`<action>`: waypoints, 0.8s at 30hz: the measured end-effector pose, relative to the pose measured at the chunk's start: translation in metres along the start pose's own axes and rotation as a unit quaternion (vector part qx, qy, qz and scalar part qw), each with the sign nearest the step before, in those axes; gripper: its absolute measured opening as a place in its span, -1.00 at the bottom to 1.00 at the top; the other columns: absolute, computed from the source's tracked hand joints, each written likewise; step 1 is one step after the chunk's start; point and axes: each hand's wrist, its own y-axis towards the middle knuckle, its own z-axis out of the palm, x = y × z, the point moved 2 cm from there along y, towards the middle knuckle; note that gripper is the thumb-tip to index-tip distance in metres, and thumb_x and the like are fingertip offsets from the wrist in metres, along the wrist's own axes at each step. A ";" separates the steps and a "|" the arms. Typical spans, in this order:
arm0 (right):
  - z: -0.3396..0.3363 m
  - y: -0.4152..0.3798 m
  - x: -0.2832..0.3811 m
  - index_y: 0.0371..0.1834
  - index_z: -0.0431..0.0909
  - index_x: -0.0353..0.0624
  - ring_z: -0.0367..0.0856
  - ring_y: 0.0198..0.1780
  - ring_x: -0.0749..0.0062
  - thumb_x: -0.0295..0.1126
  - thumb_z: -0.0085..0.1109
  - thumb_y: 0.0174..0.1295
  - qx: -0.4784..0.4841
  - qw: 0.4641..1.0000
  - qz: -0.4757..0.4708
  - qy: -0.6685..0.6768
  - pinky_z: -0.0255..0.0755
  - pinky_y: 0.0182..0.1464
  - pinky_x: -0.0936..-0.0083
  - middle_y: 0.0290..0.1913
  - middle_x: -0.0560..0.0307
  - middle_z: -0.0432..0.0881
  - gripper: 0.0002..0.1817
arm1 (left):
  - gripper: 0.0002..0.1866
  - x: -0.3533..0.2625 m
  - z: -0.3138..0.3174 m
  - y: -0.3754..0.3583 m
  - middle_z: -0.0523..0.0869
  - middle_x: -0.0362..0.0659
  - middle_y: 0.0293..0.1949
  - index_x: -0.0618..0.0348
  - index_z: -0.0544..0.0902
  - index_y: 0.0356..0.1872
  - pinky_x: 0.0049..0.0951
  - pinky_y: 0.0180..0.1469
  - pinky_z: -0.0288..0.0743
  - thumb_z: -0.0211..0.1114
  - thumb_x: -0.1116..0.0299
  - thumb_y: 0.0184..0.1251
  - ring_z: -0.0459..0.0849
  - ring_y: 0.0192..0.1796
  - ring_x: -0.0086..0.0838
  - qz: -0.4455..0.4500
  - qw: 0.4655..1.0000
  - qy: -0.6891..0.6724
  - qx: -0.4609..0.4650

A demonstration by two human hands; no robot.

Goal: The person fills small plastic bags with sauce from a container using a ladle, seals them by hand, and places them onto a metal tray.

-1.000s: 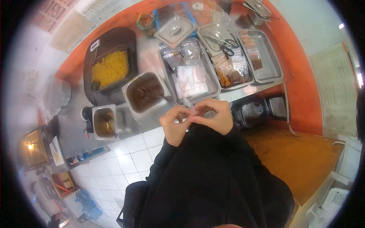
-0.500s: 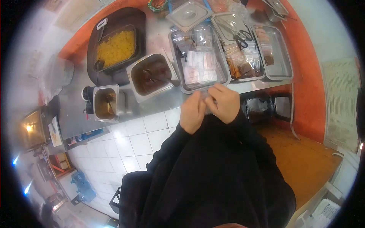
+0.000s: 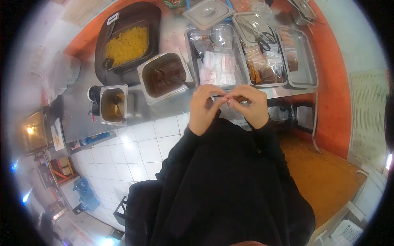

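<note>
Steel surface (image 3: 78,119) first, smooth and softly shining, running right across the view! Up on it sits the big black tub (image 3: 101,49), rounded at the corners, with crumbly yellow food (image 3: 128,45) in its inner pan. Over to the right, a pale sheet (image 3: 369,106) on the wall carries rows of print, too blurred to read. Now the metal trays: one (image 3: 192,53) holds white packets (image 3: 217,67) with reddish print, too small to make out; the next (image 3: 269,85) has glossy clear packets with brown contents. The sauce pan (image 3: 143,88) is squarish steel, dark brown and wet inside, and the small pan (image 3: 114,122) stands to its left. And here are the hands! Left (image 3: 205,108) and right (image 3: 252,106), fingers curved, tips closed, both pinching the thin, clear, crinkled bag (image 3: 233,111), held just in front of the white packets' tray. Smaller still, black-handled scissors (image 3: 264,41) lie at the steel lid (image 3: 251,28).
</note>
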 end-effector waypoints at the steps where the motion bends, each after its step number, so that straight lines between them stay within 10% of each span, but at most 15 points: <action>1: 0.000 -0.002 0.000 -0.40 0.47 -0.31 0.58 -0.41 0.51 -0.62 0.18 -0.07 0.008 0.999 0.012 0.031 0.45 -0.40 0.66 -0.44 0.12 0.53 -0.85 | -0.86 0.002 -0.004 0.001 0.57 -0.12 -0.40 0.19 0.54 -0.40 -0.41 -0.11 0.29 0.28 0.46 -0.03 0.51 -0.27 -0.25 -0.002 1.000 0.000 -0.003; 7: 0.014 -0.012 0.000 -0.34 0.24 -0.28 0.57 -0.40 0.51 -0.64 0.21 -0.13 0.173 0.982 0.067 -0.020 0.49 -0.42 0.59 -0.42 0.14 0.48 -0.66 | -0.87 -0.015 -0.013 -0.007 0.55 -0.15 -0.48 0.15 0.55 -0.50 -0.35 -0.09 0.28 0.26 0.55 -0.16 0.52 -0.26 -0.28 0.113 0.989 0.096 -0.014; 11: 0.018 -0.015 0.003 -0.37 0.46 -0.27 0.57 -0.44 0.41 -0.65 0.20 -0.15 0.085 0.988 0.095 0.090 0.51 -0.39 0.58 -0.32 0.06 0.53 -0.77 | -0.84 -0.009 -0.021 -0.021 0.55 -0.19 -0.45 0.11 0.57 -0.43 -0.26 -0.03 0.27 0.24 0.54 -0.14 0.52 -0.23 -0.30 0.071 0.985 0.129 -0.091; 16: 0.031 -0.004 0.013 -0.31 0.56 -0.20 0.58 -0.42 0.41 -0.56 0.24 -0.22 0.146 0.983 -0.009 -0.113 0.43 -0.43 0.62 -0.25 0.08 0.56 -0.70 | -0.49 -0.025 -0.027 -0.043 0.45 -0.22 -0.15 0.06 0.45 0.02 0.01 0.16 0.08 0.24 0.45 -0.09 0.46 -0.07 -0.35 0.114 0.943 0.313 -0.008; 24: 0.068 0.000 0.038 -0.32 0.58 -0.19 0.54 -0.23 0.39 -0.47 0.31 -0.27 0.105 0.979 -0.099 -0.141 0.39 -0.31 0.59 -0.14 0.12 0.51 -0.68 | -0.43 -0.009 -0.032 -0.068 0.43 -0.17 -0.07 0.10 0.36 0.05 0.13 0.21 -0.04 0.26 0.44 -0.11 0.44 0.04 -0.36 0.112 0.895 0.400 -0.164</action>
